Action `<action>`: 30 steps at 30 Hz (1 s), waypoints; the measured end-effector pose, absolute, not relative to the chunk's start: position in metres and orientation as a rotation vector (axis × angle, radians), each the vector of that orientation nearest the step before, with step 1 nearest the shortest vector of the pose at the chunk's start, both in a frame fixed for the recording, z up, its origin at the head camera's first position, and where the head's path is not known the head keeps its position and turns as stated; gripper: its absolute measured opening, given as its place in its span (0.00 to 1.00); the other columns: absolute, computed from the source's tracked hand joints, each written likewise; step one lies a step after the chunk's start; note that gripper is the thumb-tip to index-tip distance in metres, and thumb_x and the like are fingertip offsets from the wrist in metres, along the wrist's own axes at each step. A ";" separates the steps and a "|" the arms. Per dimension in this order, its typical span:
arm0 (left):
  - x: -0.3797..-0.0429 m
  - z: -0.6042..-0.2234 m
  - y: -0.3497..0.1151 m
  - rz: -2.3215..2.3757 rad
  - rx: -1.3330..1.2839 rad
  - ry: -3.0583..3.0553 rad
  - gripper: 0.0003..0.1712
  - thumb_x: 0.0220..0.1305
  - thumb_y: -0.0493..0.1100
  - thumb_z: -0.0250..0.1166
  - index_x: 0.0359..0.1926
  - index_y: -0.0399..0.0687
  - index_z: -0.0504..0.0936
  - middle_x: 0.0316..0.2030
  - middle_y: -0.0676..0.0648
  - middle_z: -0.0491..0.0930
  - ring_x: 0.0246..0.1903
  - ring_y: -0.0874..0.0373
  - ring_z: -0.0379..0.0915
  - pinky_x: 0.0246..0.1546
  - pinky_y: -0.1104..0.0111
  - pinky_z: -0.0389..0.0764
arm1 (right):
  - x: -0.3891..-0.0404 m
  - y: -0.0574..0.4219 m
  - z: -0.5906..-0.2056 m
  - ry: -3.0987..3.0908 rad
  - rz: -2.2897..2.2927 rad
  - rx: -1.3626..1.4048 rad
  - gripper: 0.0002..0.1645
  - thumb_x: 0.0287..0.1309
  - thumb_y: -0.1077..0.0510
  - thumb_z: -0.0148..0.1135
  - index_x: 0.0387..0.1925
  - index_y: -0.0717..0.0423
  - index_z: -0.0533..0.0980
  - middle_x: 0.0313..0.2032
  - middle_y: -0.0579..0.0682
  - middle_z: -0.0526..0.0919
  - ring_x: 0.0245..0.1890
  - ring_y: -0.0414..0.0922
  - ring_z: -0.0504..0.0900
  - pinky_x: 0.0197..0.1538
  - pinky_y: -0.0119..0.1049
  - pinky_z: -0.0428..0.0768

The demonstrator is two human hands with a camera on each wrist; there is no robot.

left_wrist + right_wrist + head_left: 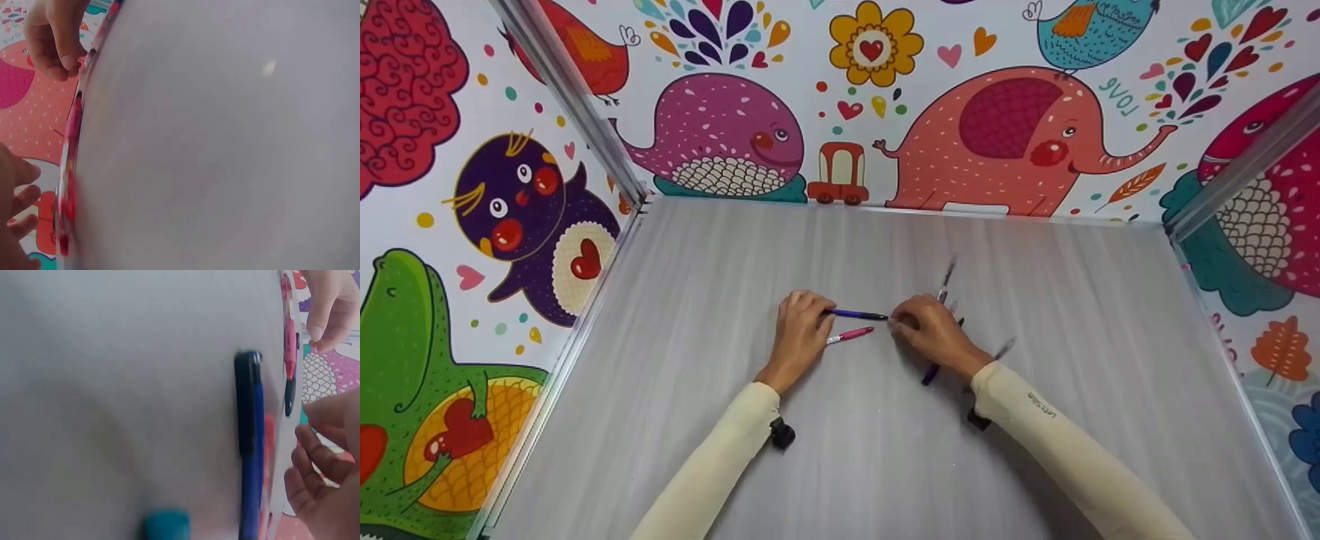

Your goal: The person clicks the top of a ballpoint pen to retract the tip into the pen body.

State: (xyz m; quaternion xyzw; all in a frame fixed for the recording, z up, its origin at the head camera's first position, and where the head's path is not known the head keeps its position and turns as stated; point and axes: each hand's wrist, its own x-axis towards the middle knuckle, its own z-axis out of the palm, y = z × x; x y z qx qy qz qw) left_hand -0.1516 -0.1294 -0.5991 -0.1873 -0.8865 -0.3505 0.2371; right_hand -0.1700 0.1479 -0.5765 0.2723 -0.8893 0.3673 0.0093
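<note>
A blue pen with a black grip point(856, 314) lies between the two hands on the table. At its left end is my left hand point(804, 330), with loosely bent fingers; the left wrist view shows the fingertips point(31, 194) spread and holding nothing. My right hand point(936, 330) is by the pen's dark tip, fingers loosely curled; in the right wrist view its fingers point(306, 458) are around nothing. A pink and white pen point(851, 335) lies just in front of the blue one. Under and around the right hand lie several more pens, partly hidden, including a dark purple pen point(931, 373).
A clear pen point(948, 277) points away beyond the right hand. Another clear pen end point(1005, 347) shows beside the right wrist. Near the right wrist camera are a blue pen with a black clip point(252, 439) and a teal end point(167, 526). Printed panels point(720, 142) surround the grey table point(840, 465).
</note>
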 end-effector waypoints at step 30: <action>-0.106 -0.599 -0.050 -1.045 -0.632 -2.435 0.09 0.69 0.36 0.78 0.48 0.42 0.90 0.47 0.48 0.88 0.52 0.50 0.81 0.56 0.49 0.81 | -0.157 0.217 -0.573 -2.722 0.981 1.057 0.08 0.65 0.68 0.78 0.44 0.60 0.88 0.43 0.50 0.89 0.47 0.48 0.83 0.52 0.49 0.85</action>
